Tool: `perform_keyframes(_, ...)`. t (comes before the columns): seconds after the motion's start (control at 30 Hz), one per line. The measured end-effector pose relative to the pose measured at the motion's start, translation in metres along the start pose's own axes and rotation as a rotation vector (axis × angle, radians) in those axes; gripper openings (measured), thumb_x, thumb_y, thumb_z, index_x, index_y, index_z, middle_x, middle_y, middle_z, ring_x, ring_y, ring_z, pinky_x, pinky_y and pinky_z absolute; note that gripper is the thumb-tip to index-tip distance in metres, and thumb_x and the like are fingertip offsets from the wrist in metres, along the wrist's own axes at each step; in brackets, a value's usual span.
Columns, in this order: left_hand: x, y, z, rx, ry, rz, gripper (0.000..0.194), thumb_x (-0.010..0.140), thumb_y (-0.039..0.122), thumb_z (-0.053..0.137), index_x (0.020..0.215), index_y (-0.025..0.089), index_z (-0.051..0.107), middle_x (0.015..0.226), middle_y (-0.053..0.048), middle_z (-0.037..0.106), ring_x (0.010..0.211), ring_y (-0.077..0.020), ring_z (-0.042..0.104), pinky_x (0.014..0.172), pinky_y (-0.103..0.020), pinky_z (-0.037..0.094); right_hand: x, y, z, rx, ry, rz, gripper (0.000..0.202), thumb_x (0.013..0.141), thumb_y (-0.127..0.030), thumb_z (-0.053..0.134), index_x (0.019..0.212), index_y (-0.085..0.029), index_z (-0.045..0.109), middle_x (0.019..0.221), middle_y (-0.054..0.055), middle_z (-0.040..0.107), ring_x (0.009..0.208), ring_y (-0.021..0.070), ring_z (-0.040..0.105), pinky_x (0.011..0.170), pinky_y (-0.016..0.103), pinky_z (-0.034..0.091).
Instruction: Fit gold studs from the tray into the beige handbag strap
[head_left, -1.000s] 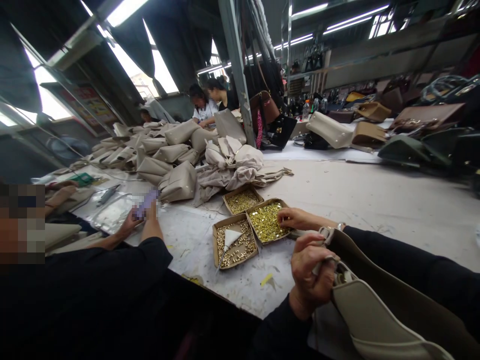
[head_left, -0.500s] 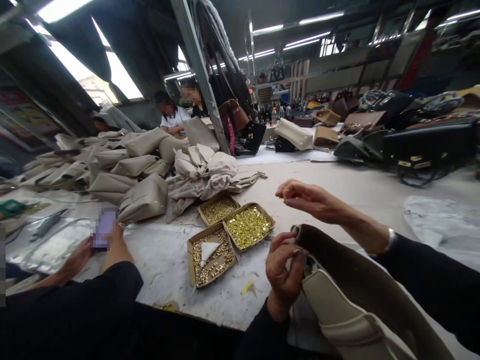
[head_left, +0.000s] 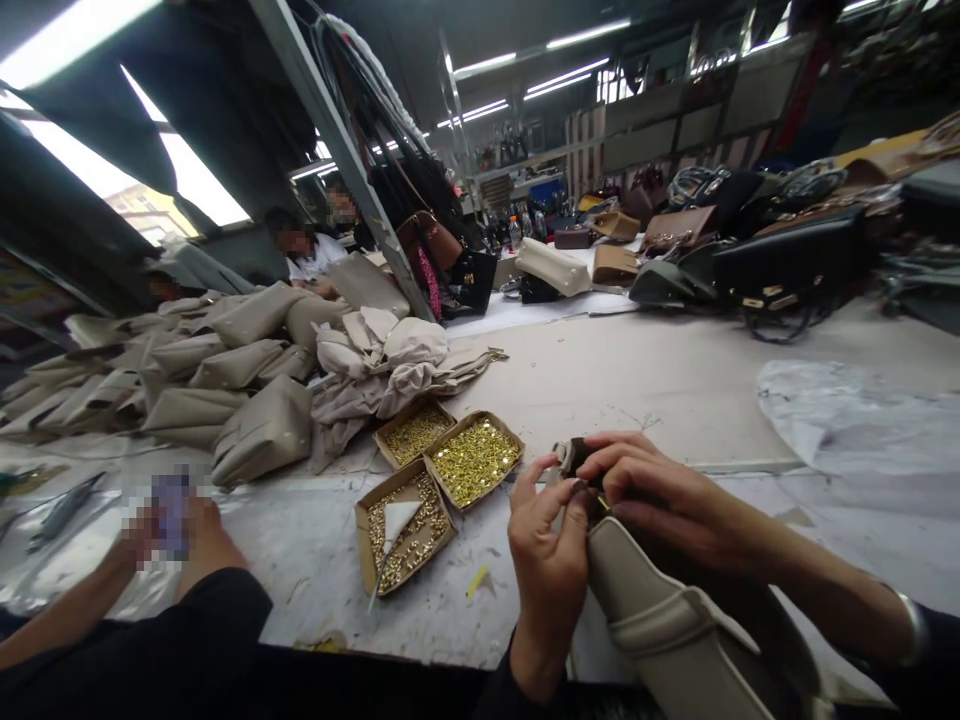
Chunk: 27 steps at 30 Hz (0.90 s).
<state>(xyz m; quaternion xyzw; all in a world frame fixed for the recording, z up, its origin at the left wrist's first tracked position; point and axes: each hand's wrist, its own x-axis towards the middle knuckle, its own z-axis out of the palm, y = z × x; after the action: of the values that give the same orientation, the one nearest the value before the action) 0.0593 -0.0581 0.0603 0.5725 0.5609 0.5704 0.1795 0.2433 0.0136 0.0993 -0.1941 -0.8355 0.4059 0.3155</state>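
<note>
Bag (head_left: 667, 620) lies beside left hand (head_left: 551, 540) (pinching its edge), under bunched right hand (head_left: 667, 495).

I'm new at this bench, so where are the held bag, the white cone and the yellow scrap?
Held bag (head_left: 690, 665): head view, on its beige side.
White cone (head_left: 397, 517): head view, near its wide end.
Yellow scrap (head_left: 477, 580): head view, its middle.

Tube lights (head_left: 79, 38) and windows (head_left: 201, 178) are glaring amid dim surroundings; wide-angle distortion is stretching the edges, where detail is blurring.
</note>
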Motion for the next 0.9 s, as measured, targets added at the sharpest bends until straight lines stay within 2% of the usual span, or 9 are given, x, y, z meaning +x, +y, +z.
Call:
perform_keyframes(0.1, 0.003, 0.003, 0.0, 0.126, -0.015, 0.1, 0.019, 0.094, 0.018, 0.064, 0.103, 0.025, 0.079, 0.124, -0.01, 0.071, 0.122, -0.0283, 0.063, 0.109, -0.055, 0.048, -0.001, 0.003, 0.004, 0.061, 0.042, 0.037, 0.007, 0.103, -0.033, 0.058, 0.1, -0.028, 0.061, 0.125, 0.008, 0.065, 0.143, 0.0259, 0.038, 0.118, 0.051, 0.037)
perform_keyframes(0.2, 0.005, 0.007, 0.0, 0.21, -0.049, 0.196, 0.022, 0.094, 0.014, 0.061, 0.104, 0.025, 0.076, 0.12, -0.008, 0.074, 0.121, -0.0282, 0.064, 0.114, -0.062, 0.04, 0.0, 0.005, 0.005, 0.116, 0.073, 0.034, 0.011, 0.103, -0.036, 0.058, 0.097, -0.027, 0.061, 0.119, 0.008, 0.067, 0.139, 0.0252, 0.042, 0.118, 0.05, 0.036)
perform_keyframes(0.37, 0.006, 0.015, 0.002, 0.246, -0.104, 0.156, 0.022, 0.096, 0.012, 0.058, 0.101, 0.025, 0.074, 0.117, -0.005, 0.074, 0.119, -0.0258, 0.065, 0.116, -0.063, 0.035, 0.001, 0.007, 0.004, 0.162, 0.092, 0.02, 0.014, 0.104, -0.035, 0.058, 0.094, -0.025, 0.059, 0.103, 0.005, 0.065, 0.131, 0.023, 0.047, 0.117, 0.045, 0.033)
perform_keyframes(0.57, 0.007, 0.014, 0.003, 0.236, -0.133, 0.169, 0.022, 0.096, 0.011, 0.057, 0.102, 0.025, 0.073, 0.113, -0.005, 0.074, 0.118, -0.025, 0.065, 0.117, -0.062, 0.034, -0.003, 0.015, 0.007, 0.203, 0.099, 0.043, 0.01, 0.103, -0.031, 0.06, 0.095, -0.026, 0.059, 0.103, 0.003, 0.065, 0.134, 0.0211, 0.044, 0.115, 0.039, 0.033)
perform_keyframes(0.9, 0.003, 0.009, 0.003, 0.226, -0.135, 0.169, 0.022, 0.096, 0.011, 0.057, 0.106, 0.025, 0.071, 0.114, -0.004, 0.074, 0.12, -0.0245, 0.064, 0.117, -0.061, 0.033, -0.002, 0.015, 0.011, 0.222, 0.124, 0.065, 0.01, 0.102, -0.031, 0.061, 0.093, -0.025, 0.06, 0.105, 0.004, 0.064, 0.133, 0.0226, 0.046, 0.114, 0.04, 0.033)
